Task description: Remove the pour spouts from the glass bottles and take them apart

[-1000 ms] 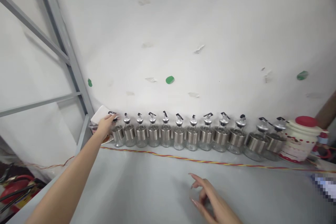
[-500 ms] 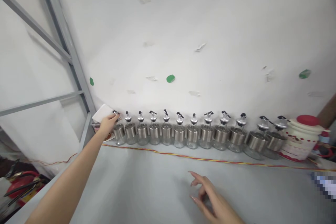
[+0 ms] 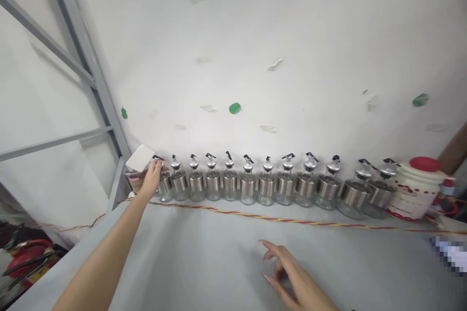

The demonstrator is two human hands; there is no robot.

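Grey flat-topped desk (image 3: 189, 262) carries a row of clear glass bottles (image 3: 248, 187) in silver metal sleeves, upright along its back edge. Leftmost glass bottle (image 3: 165, 185), at the row's left end: likely rigid, fairly light, breakable, sleeve a bit slick. Best hold is around the sleeve; the top could work loose. Looks shiny at the sleeve, bare glass at the base. Left hand (image 3: 151, 182) is at its top; can't tell if that grip is closed. Right hand (image 3: 292, 274): grip loosely parted, nothing in it, over desk. Black lever (image 3: 157, 158) tops the spout, partly covered by fingers.
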